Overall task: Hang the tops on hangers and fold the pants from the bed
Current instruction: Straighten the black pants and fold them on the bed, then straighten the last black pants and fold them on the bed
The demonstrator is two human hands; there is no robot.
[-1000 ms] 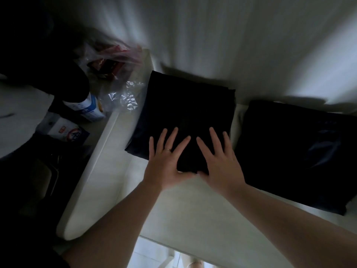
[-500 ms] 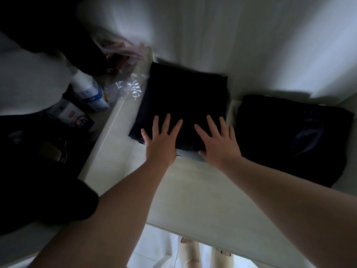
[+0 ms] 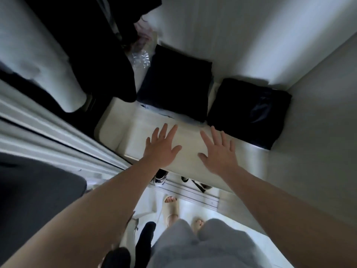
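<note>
Lifting away from the square-folded black fabric pants [image 3: 177,82], pressed flat a moment ago and now let go. Left hand [image 3: 161,147] and right hand [image 3: 218,151] spread, fingers straight, holding nothing, over the front edge of the pale cream wooden shelf [image 3: 119,130]. Reads as this pair placed and finished. Sits at the shelf's back, dark and neatly squared, with pale-blue cloth [image 3: 170,114] peeking out beneath, just beside another folded black bundle [image 3: 249,111] at the shelf's right end.
</note>
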